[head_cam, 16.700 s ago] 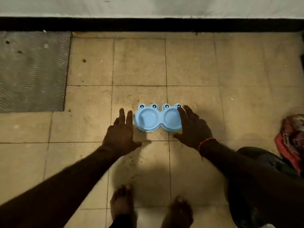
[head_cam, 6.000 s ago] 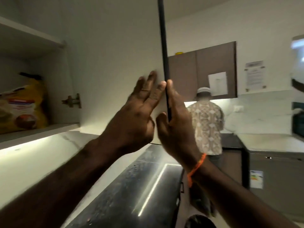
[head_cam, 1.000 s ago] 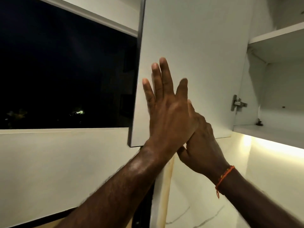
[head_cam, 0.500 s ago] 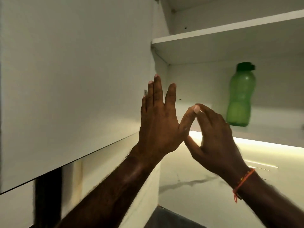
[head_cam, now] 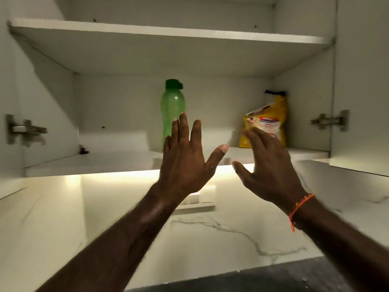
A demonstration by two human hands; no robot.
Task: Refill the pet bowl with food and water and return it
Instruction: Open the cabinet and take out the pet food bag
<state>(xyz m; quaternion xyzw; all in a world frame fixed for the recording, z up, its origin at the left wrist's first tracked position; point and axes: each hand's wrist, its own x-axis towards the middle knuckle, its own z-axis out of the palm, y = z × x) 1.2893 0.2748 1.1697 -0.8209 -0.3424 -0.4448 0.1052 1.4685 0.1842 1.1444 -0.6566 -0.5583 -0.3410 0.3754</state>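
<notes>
A green water bottle (head_cam: 172,106) with a dark green cap stands upright on the lower shelf (head_cam: 117,163) of an open wall cabinet. A yellow bag of pet food (head_cam: 271,114) stands on the same shelf to the right. My left hand (head_cam: 185,157) is raised in front of the bottle's lower part, fingers straight and spread, holding nothing. My right hand (head_cam: 267,163) reaches up in front of the bag's lower left corner with its fingers extended and empty. Whether it touches the bag I cannot tell. The pet bowl is out of view.
Both cabinet doors stand open, the left door (head_cam: 10,91) and the right door (head_cam: 362,85) flanking the opening. An upper shelf (head_cam: 168,32) spans the cabinet. Below are a lit marble backsplash (head_cam: 210,232), a wall switch plate (head_cam: 197,200) and a dark countertop (head_cam: 252,281).
The view has swung right to face the open cabinet squarely. The food bag has come into sight. My hands have left the left door and moved apart toward the shelf.
</notes>
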